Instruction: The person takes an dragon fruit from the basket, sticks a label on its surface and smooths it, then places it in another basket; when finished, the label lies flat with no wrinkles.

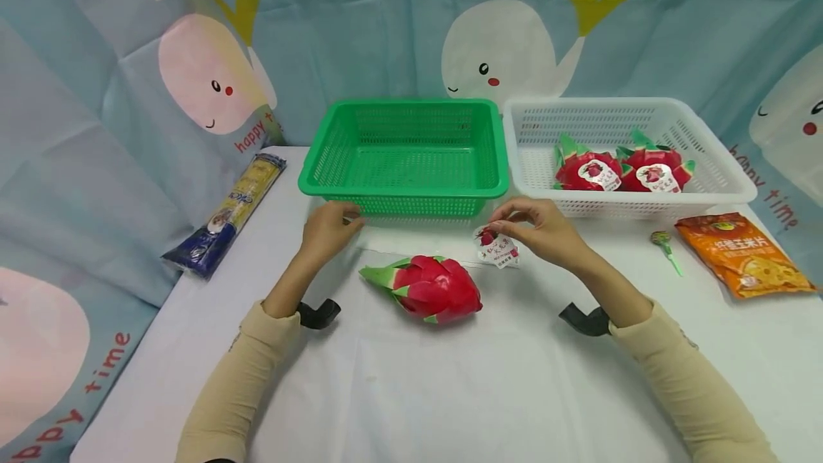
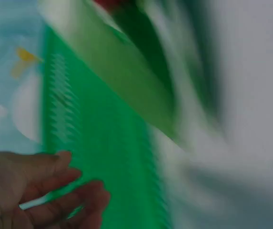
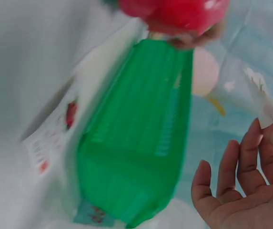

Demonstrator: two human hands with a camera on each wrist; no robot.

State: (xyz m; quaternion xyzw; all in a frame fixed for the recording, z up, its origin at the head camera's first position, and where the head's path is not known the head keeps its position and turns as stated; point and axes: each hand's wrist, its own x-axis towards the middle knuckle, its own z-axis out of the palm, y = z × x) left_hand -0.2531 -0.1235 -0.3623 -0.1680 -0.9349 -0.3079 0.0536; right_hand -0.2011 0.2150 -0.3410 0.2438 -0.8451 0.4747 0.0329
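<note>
My right hand [image 1: 536, 231] pinches a small label sticker [image 3: 266, 105] between thumb and forefinger, its other fingers spread. Just below those fingertips a printed dragon fruit label [image 1: 498, 247] shows at the right end of a pale paper strip [image 1: 411, 240]. A red dragon fruit [image 1: 440, 288] with green leaf tips lies on the table between my forearms, apart from both hands. My left hand [image 1: 329, 234] is by the front left corner of the green basket [image 1: 403, 206], fingers loosely bent and holding nothing. The left wrist view is blurred, with green leaves close by.
A white basket [image 1: 643, 204] at the back right holds two labelled dragon fruits [image 1: 588, 170]. Farther right are a lollipop [image 1: 665, 250] and an orange snack bag [image 1: 746, 256]. At the left edge lies a yellow and blue packet [image 1: 228, 213]. A whale-print curtain [image 1: 386, 34] hangs behind.
</note>
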